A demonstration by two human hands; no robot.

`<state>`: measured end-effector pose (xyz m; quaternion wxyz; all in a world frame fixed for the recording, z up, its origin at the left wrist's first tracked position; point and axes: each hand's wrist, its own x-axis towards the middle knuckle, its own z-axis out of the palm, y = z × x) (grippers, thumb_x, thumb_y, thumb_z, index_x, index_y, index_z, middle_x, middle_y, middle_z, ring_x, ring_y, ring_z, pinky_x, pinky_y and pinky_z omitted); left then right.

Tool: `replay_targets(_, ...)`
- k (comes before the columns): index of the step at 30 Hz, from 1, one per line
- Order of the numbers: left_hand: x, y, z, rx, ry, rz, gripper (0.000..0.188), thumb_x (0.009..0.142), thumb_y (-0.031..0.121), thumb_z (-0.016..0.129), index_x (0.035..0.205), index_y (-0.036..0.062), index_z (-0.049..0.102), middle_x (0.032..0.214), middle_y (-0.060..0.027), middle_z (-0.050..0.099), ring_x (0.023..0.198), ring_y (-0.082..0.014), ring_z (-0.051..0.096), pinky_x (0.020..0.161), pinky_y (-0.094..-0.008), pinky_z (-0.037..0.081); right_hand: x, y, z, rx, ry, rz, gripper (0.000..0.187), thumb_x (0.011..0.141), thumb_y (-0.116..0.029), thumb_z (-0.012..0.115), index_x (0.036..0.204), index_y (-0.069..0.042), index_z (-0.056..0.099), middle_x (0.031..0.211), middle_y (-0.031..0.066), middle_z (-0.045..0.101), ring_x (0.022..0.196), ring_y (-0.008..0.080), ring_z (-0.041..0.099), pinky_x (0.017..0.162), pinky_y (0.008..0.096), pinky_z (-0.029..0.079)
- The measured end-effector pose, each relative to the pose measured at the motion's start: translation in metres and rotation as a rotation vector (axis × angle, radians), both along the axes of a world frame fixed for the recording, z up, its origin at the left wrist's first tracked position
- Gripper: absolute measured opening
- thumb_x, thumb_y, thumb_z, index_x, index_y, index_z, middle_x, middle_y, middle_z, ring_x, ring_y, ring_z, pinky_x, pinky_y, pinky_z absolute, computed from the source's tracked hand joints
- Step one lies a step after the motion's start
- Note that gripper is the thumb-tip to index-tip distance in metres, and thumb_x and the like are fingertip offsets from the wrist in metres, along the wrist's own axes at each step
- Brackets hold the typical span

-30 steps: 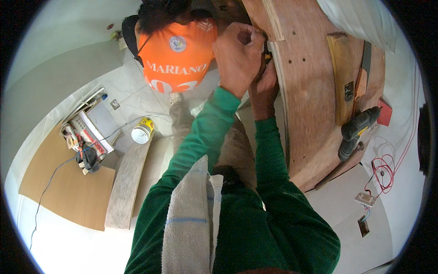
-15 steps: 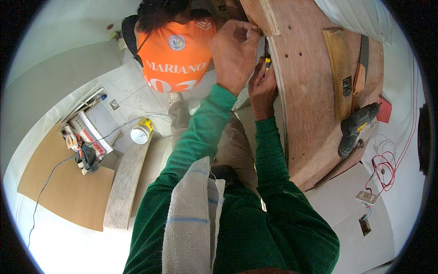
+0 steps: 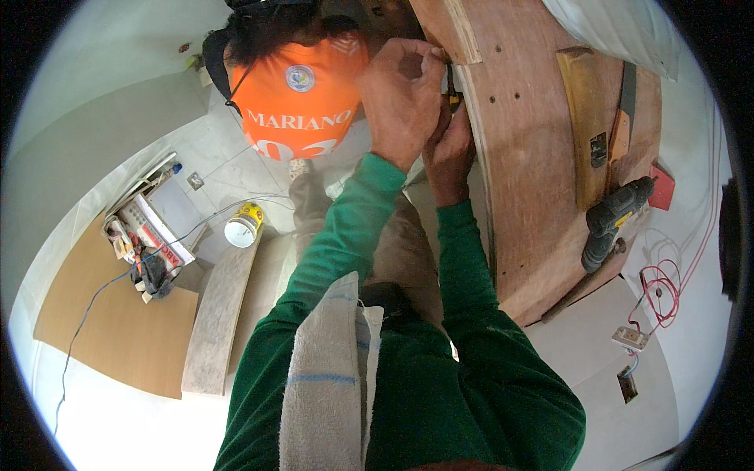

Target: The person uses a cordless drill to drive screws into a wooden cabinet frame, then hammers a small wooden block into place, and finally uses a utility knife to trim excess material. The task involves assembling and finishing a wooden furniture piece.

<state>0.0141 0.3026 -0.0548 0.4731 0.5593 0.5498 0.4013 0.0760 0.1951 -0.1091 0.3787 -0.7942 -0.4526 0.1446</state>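
Observation:
Both my hands are raised to the left edge of a big brown plywood panel (image 3: 534, 157). My right hand (image 3: 449, 153) is closed around a small black-and-yellow tool (image 3: 454, 96) held against that edge. My left hand (image 3: 404, 98) sits just above and left of it, fingertips pinched at the top of the tool's thin dark shaft, beside a light wooden strip (image 3: 455, 31) on the panel. What the shaft's tip touches is hidden by my fingers. Green sleeves cover both my forearms.
Another person in an orange shirt (image 3: 302, 102) is close behind my hands. A cordless drill (image 3: 613, 220), a handsaw (image 3: 620, 118) and a wood block (image 3: 585, 133) lie on the panel. Red wires (image 3: 664, 290), a paint can (image 3: 242, 225), a plank (image 3: 220, 314) and a tool tray (image 3: 145, 243) are on the floor.
My left hand has shifted slightly to the left, showing more of the tool's dark shaft. My right hand stays where it was on the panel's edge.

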Motion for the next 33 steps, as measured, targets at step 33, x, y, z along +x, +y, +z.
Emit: replay_targets(33,0.005,-0.012,-0.024,0.014,-0.155,0.024,0.014,0.099,0.008,0.08,0.103,-0.0049,0.076,0.094,-0.0101,0.08,0.081,-0.0145,0.075,0.076,-0.0303,0.062,0.002,-0.003,0.009,-0.057,-0.27,-0.044,0.042,0.114,-0.023,0.054,0.143,0.007,0.058,0.135,0.0316,0.066,0.12,0.0454,0.067,0.103,0.0524,0.051)
